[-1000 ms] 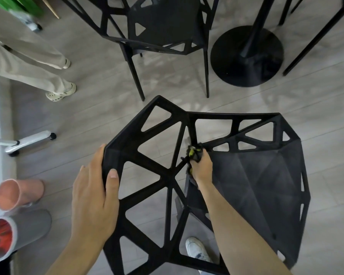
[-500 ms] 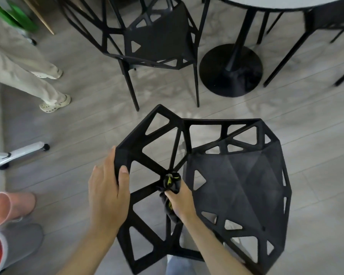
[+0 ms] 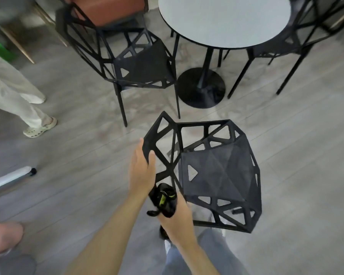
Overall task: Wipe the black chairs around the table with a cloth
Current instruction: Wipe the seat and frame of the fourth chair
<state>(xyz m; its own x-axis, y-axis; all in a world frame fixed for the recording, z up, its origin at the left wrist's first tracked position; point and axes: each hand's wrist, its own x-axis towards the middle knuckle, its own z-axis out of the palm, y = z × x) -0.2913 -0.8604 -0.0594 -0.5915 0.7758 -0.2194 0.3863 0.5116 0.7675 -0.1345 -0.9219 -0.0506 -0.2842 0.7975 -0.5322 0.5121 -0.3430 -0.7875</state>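
A black chair (image 3: 216, 173) with an open triangular frame stands right in front of me, its backrest lattice towards my side. My left hand (image 3: 142, 171) grips the top edge of that backrest, thumb over the bar. My right hand (image 3: 175, 213) holds a bunched black cloth with a yellow-green mark (image 3: 164, 200) at the lower part of the backrest frame, near the seat's left corner. Two more black chairs stand by the table: one (image 3: 139, 62) at upper middle, another (image 3: 298, 42) at upper right.
A round grey table (image 3: 224, 18) on a black pedestal base (image 3: 201, 88) stands beyond the chair. A person's legs in light trousers and pale clogs (image 3: 40, 128) are at the left. A white wheeled leg (image 3: 10, 179) and pink bin (image 3: 2, 239) sit lower left.
My right hand slid the cloth down the backrest lattice towards me, from its upper junction to the bottom. The view tilted up, bringing the table top into sight. My left hand kept its grip.
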